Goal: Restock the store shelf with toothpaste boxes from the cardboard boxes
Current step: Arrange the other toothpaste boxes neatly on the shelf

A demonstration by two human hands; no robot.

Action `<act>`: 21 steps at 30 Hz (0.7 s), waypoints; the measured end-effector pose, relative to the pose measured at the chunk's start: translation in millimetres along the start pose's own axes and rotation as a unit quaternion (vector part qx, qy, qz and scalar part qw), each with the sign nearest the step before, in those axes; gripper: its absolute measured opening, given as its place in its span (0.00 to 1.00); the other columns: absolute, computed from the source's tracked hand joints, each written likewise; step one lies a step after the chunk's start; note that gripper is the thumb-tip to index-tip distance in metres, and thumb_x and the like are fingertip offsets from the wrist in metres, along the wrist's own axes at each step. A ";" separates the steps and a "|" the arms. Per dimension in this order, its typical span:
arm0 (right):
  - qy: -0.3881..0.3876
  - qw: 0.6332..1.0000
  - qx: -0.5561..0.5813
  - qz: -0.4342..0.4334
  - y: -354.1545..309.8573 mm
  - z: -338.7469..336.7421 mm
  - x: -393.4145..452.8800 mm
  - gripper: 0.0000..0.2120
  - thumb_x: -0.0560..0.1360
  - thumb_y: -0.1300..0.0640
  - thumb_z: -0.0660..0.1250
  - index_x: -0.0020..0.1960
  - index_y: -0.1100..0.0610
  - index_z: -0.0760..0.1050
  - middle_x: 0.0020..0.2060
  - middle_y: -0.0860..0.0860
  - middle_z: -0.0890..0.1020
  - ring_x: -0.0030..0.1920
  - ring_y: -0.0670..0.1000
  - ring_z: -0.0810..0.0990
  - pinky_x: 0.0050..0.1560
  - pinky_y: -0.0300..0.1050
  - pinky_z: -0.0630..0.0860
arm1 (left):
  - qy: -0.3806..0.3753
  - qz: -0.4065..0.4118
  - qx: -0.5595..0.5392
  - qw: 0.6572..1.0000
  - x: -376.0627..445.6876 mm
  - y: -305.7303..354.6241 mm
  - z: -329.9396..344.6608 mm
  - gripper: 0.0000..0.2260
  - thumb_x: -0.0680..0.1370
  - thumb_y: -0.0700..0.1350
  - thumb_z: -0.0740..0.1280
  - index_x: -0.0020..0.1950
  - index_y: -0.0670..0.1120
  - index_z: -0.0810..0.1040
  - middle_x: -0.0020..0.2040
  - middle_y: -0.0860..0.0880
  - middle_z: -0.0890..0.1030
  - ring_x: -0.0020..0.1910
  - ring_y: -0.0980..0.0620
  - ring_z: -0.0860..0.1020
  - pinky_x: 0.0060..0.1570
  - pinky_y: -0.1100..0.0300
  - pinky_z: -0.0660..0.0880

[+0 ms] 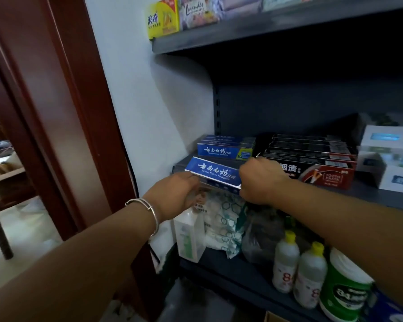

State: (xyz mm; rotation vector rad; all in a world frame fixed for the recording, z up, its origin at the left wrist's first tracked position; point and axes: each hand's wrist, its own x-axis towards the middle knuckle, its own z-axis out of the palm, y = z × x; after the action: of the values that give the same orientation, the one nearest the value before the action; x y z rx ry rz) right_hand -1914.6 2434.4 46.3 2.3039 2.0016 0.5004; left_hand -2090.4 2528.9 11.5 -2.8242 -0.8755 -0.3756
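**Blue toothpaste box held at the shelf edge**

Both hands hold one blue toothpaste box (213,174) at the front edge of the middle shelf (368,194). The left hand (175,194) grips the box's left end from below, fingers curled round it. The right hand (258,180) grips the right end, fingers clenched over the box. The box is tilted, its left end higher and toward the shelf. Just behind it, a row of matching blue boxes (226,148) stands on the shelf. Beside that row, to the right, lie dark toothpaste boxes (316,163). A silver bracelet (149,212) sits on the left wrist. On the lower shelf stand yellow-capped bottles (298,268).
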 end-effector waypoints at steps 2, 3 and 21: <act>0.008 1.000 -0.001 0.013 2.4 -3.0 14.9 0.16 0.75 0.52 0.63 0.59 0.58 0.74 0.56 0.56 0.76 0.58 0.57 0.74 0.51 0.47 0.73 | 0.002 0.003 0.005 1.000 10.8 -6.5 -0.9 0.12 0.76 0.46 0.65 0.58 0.43 0.74 0.60 0.46 0.75 0.59 0.47 0.73 0.56 0.57 0.70; 0.013 1.000 -0.001 0.018 4.0 -3.8 22.4 0.16 0.75 0.52 0.63 0.59 0.58 0.74 0.57 0.56 0.75 0.58 0.57 0.74 0.51 0.48 0.73 | 0.004 0.003 0.012 1.000 16.4 -9.7 -0.7 0.12 0.76 0.46 0.65 0.57 0.43 0.73 0.60 0.46 0.74 0.59 0.48 0.73 0.55 0.58 0.70; 0.045 0.997 -0.055 0.012 27.5 39.9 117.3 0.18 0.75 0.54 0.65 0.62 0.61 0.70 0.57 0.57 0.73 0.58 0.57 0.72 0.54 0.49 0.72 | 0.017 -0.004 0.022 1.000 105.0 -60.9 27.7 0.14 0.75 0.47 0.68 0.58 0.46 0.72 0.59 0.49 0.74 0.58 0.49 0.72 0.55 0.59 0.69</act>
State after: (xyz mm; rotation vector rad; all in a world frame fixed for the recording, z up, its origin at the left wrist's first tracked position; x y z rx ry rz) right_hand -1864.4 2550.8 39.9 2.2827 1.9324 0.7094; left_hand -2036.3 2640.8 19.7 -2.7672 -0.8773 -0.4000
